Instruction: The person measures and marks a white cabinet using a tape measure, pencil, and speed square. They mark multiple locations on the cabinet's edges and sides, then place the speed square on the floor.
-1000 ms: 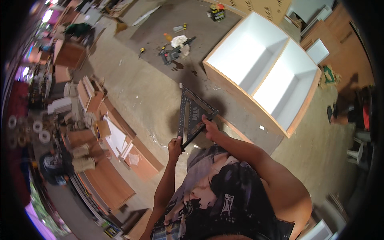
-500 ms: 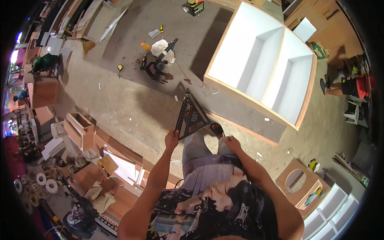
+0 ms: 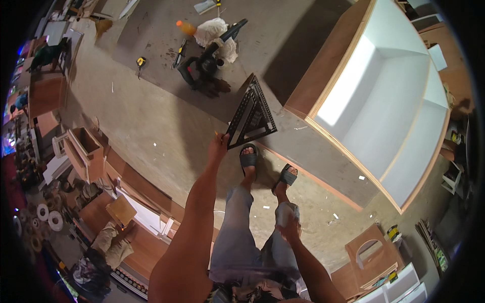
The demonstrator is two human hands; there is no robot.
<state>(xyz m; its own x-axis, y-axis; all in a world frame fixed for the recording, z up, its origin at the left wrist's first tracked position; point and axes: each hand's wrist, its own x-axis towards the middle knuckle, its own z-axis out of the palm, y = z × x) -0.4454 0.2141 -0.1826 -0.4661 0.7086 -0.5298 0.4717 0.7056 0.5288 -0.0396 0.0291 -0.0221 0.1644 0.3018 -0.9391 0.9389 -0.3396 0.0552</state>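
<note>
My left hand (image 3: 218,146) grips a black triangular speed square (image 3: 262,108) by its near lower corner, holding it above the floor with its tip pointing away. A thin orange-yellow stick like a pencil (image 3: 217,135) shows at the same hand's fingers. My right hand (image 3: 289,231) rests at my right knee; its fingers are too unclear to read. Ahead to the right lies a large wooden cabinet (image 3: 323,60) with white inner compartments. Beyond the square, a black power tool (image 3: 204,65) sits on the grey sheet against a crumpled white bag (image 3: 212,31).
A yellow tape measure (image 3: 141,61) and an orange bottle (image 3: 186,28) lie ahead. Wooden boxes (image 3: 83,151) and boards stand at left. A person (image 3: 108,247) is at the lower left. At lower right is a wooden panel with a round cutout (image 3: 356,272).
The cabinet, power tool and floor items sit differently in view as my view shifts. Both feet now show. The square has tilted and stays in my left hand; my right hand remains by the knee.
</note>
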